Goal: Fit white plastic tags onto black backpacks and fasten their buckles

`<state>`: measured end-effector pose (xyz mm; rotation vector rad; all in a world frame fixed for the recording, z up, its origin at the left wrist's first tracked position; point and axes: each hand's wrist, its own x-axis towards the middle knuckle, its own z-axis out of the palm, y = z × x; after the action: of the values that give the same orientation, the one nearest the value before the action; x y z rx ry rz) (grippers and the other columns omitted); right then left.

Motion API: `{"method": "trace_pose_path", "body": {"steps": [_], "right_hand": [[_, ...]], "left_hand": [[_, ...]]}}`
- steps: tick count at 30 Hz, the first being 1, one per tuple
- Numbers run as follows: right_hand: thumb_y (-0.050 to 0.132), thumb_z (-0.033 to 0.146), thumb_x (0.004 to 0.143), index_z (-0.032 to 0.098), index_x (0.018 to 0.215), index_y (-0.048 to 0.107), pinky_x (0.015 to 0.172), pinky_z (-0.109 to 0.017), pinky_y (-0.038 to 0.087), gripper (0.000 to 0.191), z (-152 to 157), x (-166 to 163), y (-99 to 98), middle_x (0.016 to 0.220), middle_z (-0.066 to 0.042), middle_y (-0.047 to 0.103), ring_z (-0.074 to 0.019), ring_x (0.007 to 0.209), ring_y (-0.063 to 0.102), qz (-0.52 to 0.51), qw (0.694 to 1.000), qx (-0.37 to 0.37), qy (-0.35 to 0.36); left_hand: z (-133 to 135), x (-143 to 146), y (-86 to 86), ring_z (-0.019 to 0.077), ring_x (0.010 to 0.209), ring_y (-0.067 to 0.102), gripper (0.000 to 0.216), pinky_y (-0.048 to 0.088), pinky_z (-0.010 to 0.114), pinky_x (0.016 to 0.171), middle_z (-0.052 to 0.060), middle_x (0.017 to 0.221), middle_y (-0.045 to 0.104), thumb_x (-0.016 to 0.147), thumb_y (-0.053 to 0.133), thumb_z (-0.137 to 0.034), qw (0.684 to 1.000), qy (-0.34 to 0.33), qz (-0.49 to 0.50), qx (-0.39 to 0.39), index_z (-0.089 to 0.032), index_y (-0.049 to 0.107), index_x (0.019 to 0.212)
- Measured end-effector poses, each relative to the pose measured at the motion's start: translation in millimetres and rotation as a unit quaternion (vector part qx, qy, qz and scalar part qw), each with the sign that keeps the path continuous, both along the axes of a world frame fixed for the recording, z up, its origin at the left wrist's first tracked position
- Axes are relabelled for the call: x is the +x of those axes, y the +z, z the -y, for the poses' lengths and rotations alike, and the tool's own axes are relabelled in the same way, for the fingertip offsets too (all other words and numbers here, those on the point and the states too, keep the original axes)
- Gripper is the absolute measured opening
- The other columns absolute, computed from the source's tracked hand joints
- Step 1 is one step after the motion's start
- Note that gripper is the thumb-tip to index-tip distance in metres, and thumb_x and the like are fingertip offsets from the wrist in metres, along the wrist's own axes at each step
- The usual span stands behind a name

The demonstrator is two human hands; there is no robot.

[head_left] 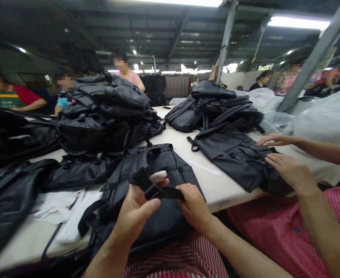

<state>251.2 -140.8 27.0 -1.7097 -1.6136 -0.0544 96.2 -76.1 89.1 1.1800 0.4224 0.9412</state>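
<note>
A black backpack (175, 222) lies flat on the table before me, close against my striped apron. My left hand (137, 212) grips its padded shoulder strap, at the black plastic buckle (153, 191), with the thumb alongside. Something white, perhaps a wrapped fingertip, shows behind the strap. To the right of the buckle, my right hand (194, 204) is closed on the black webbing (171, 192) that runs out of it. The webbing is stretched between both hands above the bag. The end of the webbing inside my right fingers is hidden.
White strips (77, 216) lie left of the backpack; one loose strip (206, 168) lies to its right. Black bags are piled at the left (109, 108) and far right (216, 104). A co-worker's hands (287, 168) rest at another black bag (233, 154). More people stand behind.
</note>
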Motion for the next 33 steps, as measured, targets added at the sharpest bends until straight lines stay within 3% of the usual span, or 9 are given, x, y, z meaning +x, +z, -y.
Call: {"method": "trace_pose_path", "body": {"steps": [3,7,9,13,18,21,24,28,33], "right_hand": [[0.046,0.009,0.081,0.017,0.091,0.056,0.078,-0.033,0.040,0.016,-1,-2,-3.4,0.087,-0.006,0.061,-0.0186,0.085,0.054,0.001,1.000,0.015,-0.027],[0.045,0.010,0.081,0.015,0.095,0.055,0.082,-0.035,0.039,0.018,-4,-6,-3.0,0.090,-0.008,0.061,-0.0202,0.089,0.053,0.029,0.996,0.039,-0.069],[0.045,0.013,0.082,0.014,0.096,0.054,0.083,-0.037,0.038,0.017,-7,-9,-0.6,0.090,-0.009,0.061,-0.0210,0.091,0.053,0.046,0.995,0.041,-0.074],[0.044,0.016,0.083,0.014,0.097,0.052,0.083,-0.037,0.038,0.016,-11,-17,7.1,0.090,-0.009,0.060,-0.0216,0.091,0.053,0.058,0.995,0.047,-0.066],[0.046,0.015,0.082,0.017,0.090,0.052,0.077,-0.034,0.040,0.011,-10,-16,9.0,0.083,-0.006,0.060,-0.0196,0.082,0.054,0.004,0.997,0.058,-0.060],[0.045,0.010,0.080,0.017,0.091,0.053,0.080,-0.033,0.039,0.015,-7,-8,0.5,0.084,-0.005,0.061,-0.0180,0.083,0.054,0.006,0.999,0.052,-0.015],[0.043,0.007,0.080,0.016,0.095,0.053,0.081,-0.034,0.037,0.021,-4,-1,-10.1,0.087,-0.005,0.061,-0.0185,0.085,0.052,0.025,0.999,0.037,-0.015],[0.044,0.016,0.085,0.017,0.091,0.054,0.081,-0.036,0.036,0.012,-2,3,-18.7,0.082,-0.005,0.058,-0.0198,0.082,0.050,0.056,0.998,-0.002,-0.033],[0.046,0.017,0.085,0.017,0.093,0.054,0.084,-0.036,0.034,0.012,-1,8,-24.6,0.086,-0.005,0.058,-0.0201,0.086,0.048,0.069,0.997,-0.018,-0.040]], "left_hand": [[3,12,-9.5,0.0234,0.098,0.059,0.046,0.043,0.029,0.088,0.009,0.106,0.064,0.058,0.075,-0.013,0.990,0.091,-0.089,0.059,-0.019,0.064,0.102],[5,23,-24.0,0.0160,0.078,0.061,0.015,0.042,0.021,0.079,0.003,0.080,0.067,0.068,0.069,-0.018,0.950,0.202,-0.168,0.171,-0.021,0.068,0.082],[5,24,-24.1,0.0132,0.062,0.058,0.003,0.041,0.020,0.067,-0.001,0.061,0.063,0.072,0.065,-0.020,0.935,0.200,-0.199,0.215,-0.021,0.065,0.070],[5,23,-11.3,0.0096,0.044,0.044,0.022,0.034,0.020,0.052,-0.005,0.044,0.047,0.071,0.065,-0.023,0.929,0.180,-0.222,0.237,-0.020,0.054,0.052],[9,18,-4.9,0.0097,0.046,0.043,0.028,0.033,0.021,0.051,-0.004,0.046,0.047,0.073,0.064,-0.031,0.934,0.192,-0.214,0.214,-0.019,0.051,0.051],[9,14,-15.8,0.0101,0.048,0.043,0.031,0.035,0.021,0.053,-0.004,0.048,0.045,0.079,0.056,-0.036,0.941,0.198,-0.204,0.183,-0.019,0.050,0.053],[5,16,-36.0,0.0136,0.062,0.053,0.016,0.040,0.022,0.063,-0.001,0.062,0.057,0.070,0.066,-0.034,0.958,0.155,-0.177,0.162,-0.020,0.060,0.071],[3,34,-64.0,0.0221,0.088,0.057,0.059,0.042,0.030,0.081,0.006,0.093,0.062,0.043,0.083,-0.022,0.969,0.098,-0.146,0.171,-0.021,0.061,0.098],[12,58,-74.0,0.0207,0.083,0.055,0.031,0.041,0.033,0.084,0.004,0.084,0.060,0.056,0.075,-0.022,0.942,0.182,-0.177,0.219,-0.022,0.065,0.085]]}}
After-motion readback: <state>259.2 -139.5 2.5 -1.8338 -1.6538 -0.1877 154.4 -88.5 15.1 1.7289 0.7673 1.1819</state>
